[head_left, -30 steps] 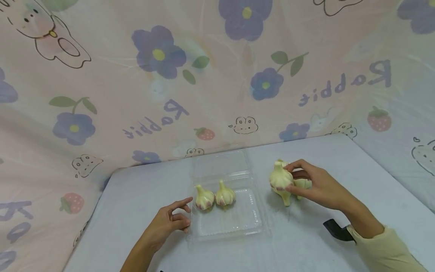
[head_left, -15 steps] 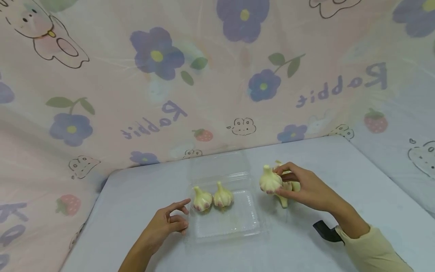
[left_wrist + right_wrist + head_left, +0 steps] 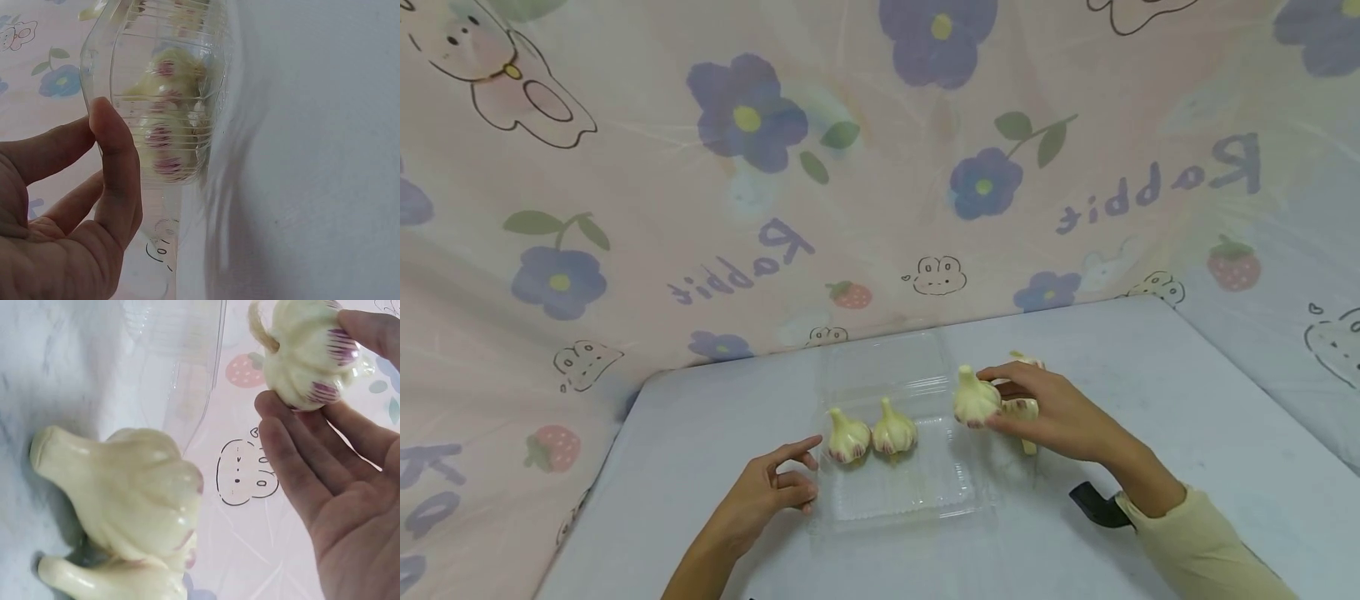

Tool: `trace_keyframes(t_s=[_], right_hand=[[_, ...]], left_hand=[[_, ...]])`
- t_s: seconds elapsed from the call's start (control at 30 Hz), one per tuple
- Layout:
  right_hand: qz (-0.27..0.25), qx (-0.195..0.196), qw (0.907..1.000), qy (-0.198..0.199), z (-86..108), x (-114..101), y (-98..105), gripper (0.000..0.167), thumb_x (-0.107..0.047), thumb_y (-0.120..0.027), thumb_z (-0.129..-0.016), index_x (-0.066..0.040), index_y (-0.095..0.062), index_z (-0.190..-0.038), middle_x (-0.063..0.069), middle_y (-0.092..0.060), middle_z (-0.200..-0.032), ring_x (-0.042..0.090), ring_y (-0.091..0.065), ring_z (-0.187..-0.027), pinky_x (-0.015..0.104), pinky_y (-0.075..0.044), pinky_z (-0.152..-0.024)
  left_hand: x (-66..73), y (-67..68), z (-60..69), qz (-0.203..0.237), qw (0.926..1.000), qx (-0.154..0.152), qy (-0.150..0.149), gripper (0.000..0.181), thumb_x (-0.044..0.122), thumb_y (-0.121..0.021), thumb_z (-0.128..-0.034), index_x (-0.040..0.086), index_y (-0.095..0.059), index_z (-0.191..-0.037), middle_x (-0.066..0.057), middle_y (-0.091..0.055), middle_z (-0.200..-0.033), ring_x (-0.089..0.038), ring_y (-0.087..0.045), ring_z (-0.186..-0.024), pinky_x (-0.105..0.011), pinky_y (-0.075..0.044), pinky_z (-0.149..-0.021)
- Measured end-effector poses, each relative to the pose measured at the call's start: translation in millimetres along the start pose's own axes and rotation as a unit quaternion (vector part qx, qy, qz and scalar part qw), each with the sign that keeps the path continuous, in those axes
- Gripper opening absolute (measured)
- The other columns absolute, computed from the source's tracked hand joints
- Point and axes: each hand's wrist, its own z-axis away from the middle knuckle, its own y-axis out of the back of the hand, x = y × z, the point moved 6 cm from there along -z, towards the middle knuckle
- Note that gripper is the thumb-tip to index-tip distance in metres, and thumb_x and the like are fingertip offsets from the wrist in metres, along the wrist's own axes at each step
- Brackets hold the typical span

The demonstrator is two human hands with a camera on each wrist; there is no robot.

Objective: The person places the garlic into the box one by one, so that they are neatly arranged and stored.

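The held garlic bulb (image 3: 312, 356) is glossy and cream-coloured, its plump body lobed into cloves, with short purple streaks across the cheeks and a tan, fibrous tuft showing at one end. Smooth and shiny in the same way, two bulbs (image 3: 894, 433) stand side by side inside a clear plastic box (image 3: 917, 492), toward its left wall, stems up. The box has thin, finely ribbed sides, and its flat lid (image 3: 887, 362) lies back behind it. More loose bulbs (image 3: 137, 481) with thick, blunt stems lie on the smooth white bench (image 3: 700, 425), partly hidden behind the right hand (image 3: 1052, 408) in the head view. A softly creased cloth (image 3: 865, 167) printed with flowers and rabbits hangs behind.

The right grip is closed on the held garlic bulb, fingertips bearing on its rounded sides. The bulb sits at the very tips, clear of the palm, raised off the bench with its stem pointing up, right of centre in the head view and near the box's right edge. At lower left of centre, the left hand (image 3: 771, 487) has bent fingers touching the box's left rim; whether they pinch it I cannot tell.
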Motion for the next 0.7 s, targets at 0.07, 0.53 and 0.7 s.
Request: trace_keyframes(t_s=[0.07,0.53,0.7], right_hand=[[0.001,0.000,1.0000,0.009,-2.0,-2,-1,0.051,-0.034,-0.076,-0.089,-0.023,-0.057,-0.135,-0.006,-0.061,-0.134,0.010,-0.068,-0.112,0.046,-0.052,-0.101],[-0.046,-0.026,0.9986,0.010,-14.9,-3,-23,0.049,-0.034,-0.075,-0.089,-0.022,-0.057,-0.133,0.000,-0.060,-0.132,0.018,-0.068,-0.113,0.039,-0.057,-0.097],[-0.034,-0.033,0.9987,0.020,-20.4,-6,-29,0.047,-0.035,-0.074,-0.090,-0.021,-0.059,-0.132,0.000,-0.061,-0.131,0.018,-0.067,-0.112,0.035,-0.056,-0.097]], left_hand=[[0.0,-0.1,-0.2,0.002,1.0000,-0.001,0.000,0.072,0.003,-0.069,-0.0907,0.003,-0.034,-0.154,-0.007,-0.046,-0.118,-0.008,-0.064,-0.073,-0.027,-0.060,-0.074],[-0.5,-0.9,1.0,0.005,1.0000,0.000,0.003,0.071,0.003,-0.068,-0.0911,0.003,-0.035,-0.154,-0.006,-0.047,-0.117,-0.008,-0.064,-0.073,-0.026,-0.060,-0.074],[1.7,0.0,1.3,-0.002,1.0000,0.000,-0.001,0.070,0.003,-0.068,-0.0915,0.003,-0.035,-0.154,-0.007,-0.047,-0.118,-0.008,-0.064,-0.073,-0.027,-0.060,-0.074]])
